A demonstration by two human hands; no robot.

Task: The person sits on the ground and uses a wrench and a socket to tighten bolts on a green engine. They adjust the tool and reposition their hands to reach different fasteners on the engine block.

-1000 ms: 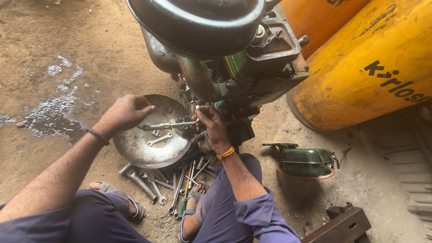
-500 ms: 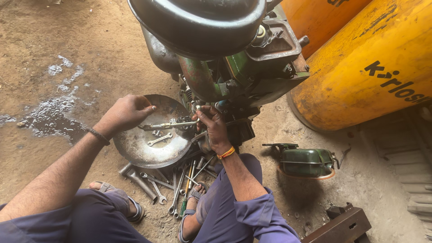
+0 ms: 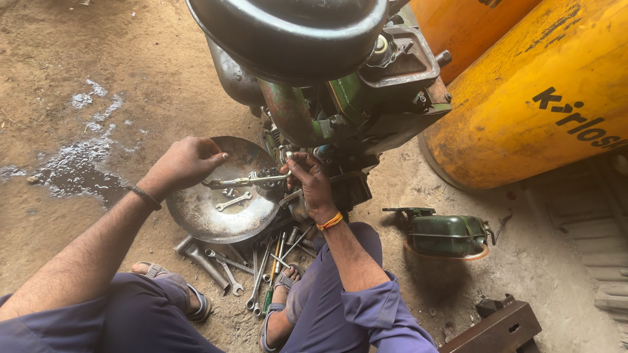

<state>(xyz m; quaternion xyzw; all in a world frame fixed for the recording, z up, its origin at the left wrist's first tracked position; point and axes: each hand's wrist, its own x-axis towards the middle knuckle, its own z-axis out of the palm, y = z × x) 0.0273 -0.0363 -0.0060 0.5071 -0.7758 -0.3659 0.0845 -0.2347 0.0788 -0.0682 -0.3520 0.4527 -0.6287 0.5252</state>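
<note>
A greasy green engine [image 3: 340, 98] stands in front of me on the dirt floor. My left hand [image 3: 186, 162] grips one end of a slim metal rod with a spring [image 3: 245, 181], held level over a round metal pan [image 3: 216, 212]. At the rod's other end my right hand [image 3: 309, 182] pinches it close to the engine's lower side. A small spanner [image 3: 233, 201] and a few small parts lie in the pan. I crouch with my sandalled feet close to the pan.
Several spanners and a green-handled screwdriver [image 3: 255, 265] lie between my feet. A green engine cover [image 3: 448, 234] sits on the right. Two large yellow tanks [image 3: 543, 98] lie behind it. A wet patch [image 3: 72, 163] marks the floor at left, and a dark metal block [image 3: 497, 327] sits bottom right.
</note>
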